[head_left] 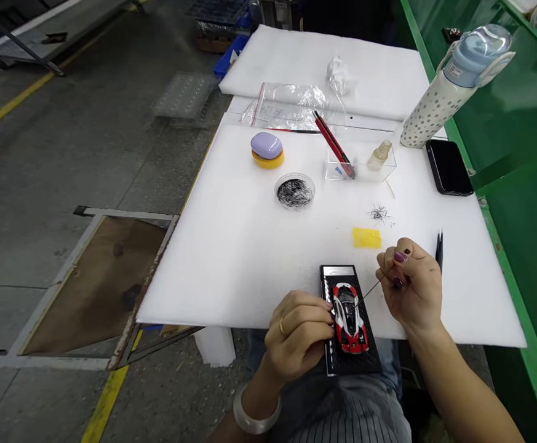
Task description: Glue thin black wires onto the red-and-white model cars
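Observation:
A red, white and black model car (pixel 350 320) sits on a black rectangular display base (pixel 333 367) at the table's near edge. My left hand (pixel 298 335) has its fingers curled against the left side of the base, beside the car. Pinched between thumb and fingertips of my right hand (pixel 411 283) is a thin dark wire-like rod (pixel 372 289). Its far end reaches down to the car's cabin area; whether it touches cannot be made out. Beyond the car lie a yellow pad (pixel 366 238) and a small pile of thin black strands (pixel 379 213).
A round dish (pixel 294 191) holds many black strands. Behind it are a purple-and-yellow oval item (pixel 267 149) and a clear box (pixel 360 171) with a red knife (pixel 333 144) and small bottle (pixel 379 155). Tweezers (pixel 439 251), a phone (pixel 449 167) and a spotted water bottle (pixel 438 101) stand right.

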Action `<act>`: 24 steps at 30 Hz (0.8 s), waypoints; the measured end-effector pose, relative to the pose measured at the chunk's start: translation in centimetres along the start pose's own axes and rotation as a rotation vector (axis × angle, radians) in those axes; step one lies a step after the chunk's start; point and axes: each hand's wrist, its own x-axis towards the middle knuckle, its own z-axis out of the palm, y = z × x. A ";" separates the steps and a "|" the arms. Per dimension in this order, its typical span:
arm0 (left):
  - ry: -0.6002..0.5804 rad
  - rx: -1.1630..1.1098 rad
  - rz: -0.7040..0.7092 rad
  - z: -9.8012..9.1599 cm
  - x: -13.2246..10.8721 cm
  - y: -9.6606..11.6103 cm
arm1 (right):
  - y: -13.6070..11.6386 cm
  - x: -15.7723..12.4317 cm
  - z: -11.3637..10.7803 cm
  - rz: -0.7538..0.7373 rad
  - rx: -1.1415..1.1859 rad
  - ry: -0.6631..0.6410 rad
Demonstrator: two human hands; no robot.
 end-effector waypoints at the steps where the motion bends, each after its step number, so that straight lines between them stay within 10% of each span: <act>1: 0.000 0.000 0.001 0.0 0.0 0.0 | 0.1 0.0 0.0 -0.002 -0.001 0.002; 10: -0.004 0.016 -0.006 -0.1 -0.2 0.0 | 0.0 -0.3 -0.4 -0.085 -0.069 -0.009; 13: -0.004 0.020 0.004 -0.1 -0.1 0.0 | -2.3 0.7 -0.9 -0.403 -0.226 0.030; 17: 0.006 0.026 0.022 0.0 0.1 0.0 | -7.0 5.5 -0.5 -0.916 -0.820 0.130; 24: 0.023 0.031 0.031 0.1 0.2 -0.1 | -10.0 14.7 1.5 -0.857 -1.138 0.133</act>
